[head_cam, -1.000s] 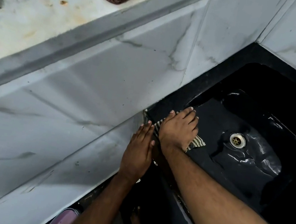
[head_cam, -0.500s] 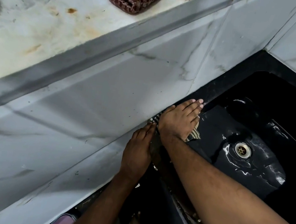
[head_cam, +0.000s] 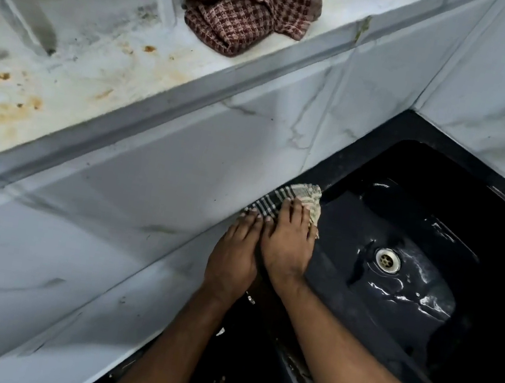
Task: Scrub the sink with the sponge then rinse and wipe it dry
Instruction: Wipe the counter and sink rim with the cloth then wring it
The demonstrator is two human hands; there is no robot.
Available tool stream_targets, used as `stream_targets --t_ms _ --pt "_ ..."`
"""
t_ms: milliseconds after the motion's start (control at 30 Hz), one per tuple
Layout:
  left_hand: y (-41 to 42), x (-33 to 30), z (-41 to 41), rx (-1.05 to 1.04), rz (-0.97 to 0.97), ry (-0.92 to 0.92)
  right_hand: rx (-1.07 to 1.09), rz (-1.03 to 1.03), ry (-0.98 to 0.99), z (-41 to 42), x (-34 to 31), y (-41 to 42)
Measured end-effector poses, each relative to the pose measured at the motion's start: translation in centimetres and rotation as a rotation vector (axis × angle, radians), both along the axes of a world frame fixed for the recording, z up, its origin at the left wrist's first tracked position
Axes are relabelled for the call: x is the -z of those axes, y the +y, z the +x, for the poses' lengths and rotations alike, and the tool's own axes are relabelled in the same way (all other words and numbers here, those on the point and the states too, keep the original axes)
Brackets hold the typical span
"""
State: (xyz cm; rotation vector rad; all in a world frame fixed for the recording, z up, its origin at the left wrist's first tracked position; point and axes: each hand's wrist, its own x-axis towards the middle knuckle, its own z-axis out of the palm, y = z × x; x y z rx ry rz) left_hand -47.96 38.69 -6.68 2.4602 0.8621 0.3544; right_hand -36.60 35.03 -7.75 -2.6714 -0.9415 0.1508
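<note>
Both hands lie side by side at the sink's (head_cam: 365, 162) left rim, near the middle of the frame. The right hand (head_cam: 287, 246) presses flat, fingers straight, on a striped cloth (head_cam: 297, 195) that lies over the rim against the marble wall (head_cam: 145, 191). The left hand (head_cam: 233, 254) rests flat just beside it, fingers straight, tips touching the cloth's edge. The black basin is wet, with the drain (head_cam: 387, 260) to the right of the hands. A red checked rag (head_cam: 247, 8) lies crumpled on the stained ledge (head_cam: 83, 58), top centre.
</note>
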Motion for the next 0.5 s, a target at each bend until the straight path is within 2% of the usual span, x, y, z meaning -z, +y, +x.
stream_targets --t_ms 133,267,500 --pt "0.8 0.3 0.8 0.050 -0.041 0.002 -0.119 -0.045 -0.028 0.8 0.6 -0.9" --pt "1.9 1.3 1.9 0.076 0.030 0.055 -0.170 -0.091 0.067 2.3 0.3 -0.2" --pt "2.8 0.7 4.3 0.083 0.042 0.121 -0.246 -0.156 0.171 5.6 -0.6 0.4"
